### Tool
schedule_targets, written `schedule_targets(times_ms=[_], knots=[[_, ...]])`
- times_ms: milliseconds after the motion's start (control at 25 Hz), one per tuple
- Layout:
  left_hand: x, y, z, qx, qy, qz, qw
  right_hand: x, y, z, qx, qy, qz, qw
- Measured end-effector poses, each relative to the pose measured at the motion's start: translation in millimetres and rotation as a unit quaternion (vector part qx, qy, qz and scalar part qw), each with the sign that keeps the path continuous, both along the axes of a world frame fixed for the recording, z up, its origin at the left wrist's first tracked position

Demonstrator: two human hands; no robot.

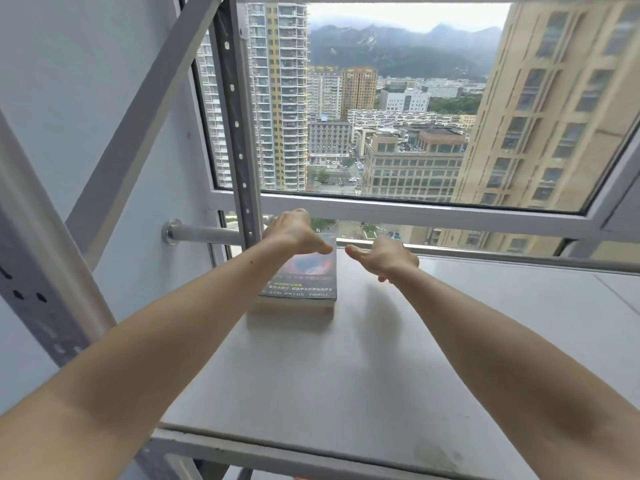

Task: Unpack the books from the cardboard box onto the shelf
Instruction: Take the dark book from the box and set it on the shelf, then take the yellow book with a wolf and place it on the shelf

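A thick book [304, 282] with a dark cover lies flat at the back left of the grey shelf board [346, 358]. My left hand [294, 232] hovers over the book's far end, fingers spread and bent down; whether it touches the cover I cannot tell. My right hand [384, 256] hangs just right of the book, a little above the shelf, open and holding nothing. The cardboard box is out of sight.
A perforated metal upright [239, 133] and slanted braces [138, 116] of the rack stand at the left. A steel rail [204, 234] runs behind the shelf, in front of a large window [398, 109]. The shelf's front edge [277, 448] is near me.
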State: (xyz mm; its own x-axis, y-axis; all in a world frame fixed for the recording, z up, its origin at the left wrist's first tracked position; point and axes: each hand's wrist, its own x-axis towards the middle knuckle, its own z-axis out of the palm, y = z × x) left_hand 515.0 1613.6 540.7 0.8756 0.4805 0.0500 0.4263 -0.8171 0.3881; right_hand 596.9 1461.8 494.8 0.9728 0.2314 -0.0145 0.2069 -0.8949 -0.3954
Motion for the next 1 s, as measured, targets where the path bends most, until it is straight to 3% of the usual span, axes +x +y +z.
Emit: schedule_targets(times_ms=[200,400,560,720,880,1000], knots=[[23,-81,-2,-0.036,0.036,-0.174,0.983,-28,-133,13,-0.073,-0.032,-0.117,0.99],[31,-211,-20,-0.046,0.067,-0.343,0.936,-105,-279,7,-0.099,-0.026,-0.268,0.958],[-4,-352,-29,-0.022,0.063,-0.481,0.874,-187,-392,5,-0.137,-0.007,-0.365,0.921],[-68,-497,-37,0.055,0.049,-0.61,0.789,-286,-498,-8,-0.164,0.02,-0.452,0.877],[-151,-641,-60,0.121,0.035,-0.689,0.714,-398,-605,-30,-0.199,0.054,-0.525,0.826],[-215,-740,-78,0.137,0.049,-0.714,0.685,-479,-685,-46,-0.214,0.086,-0.554,0.8]])
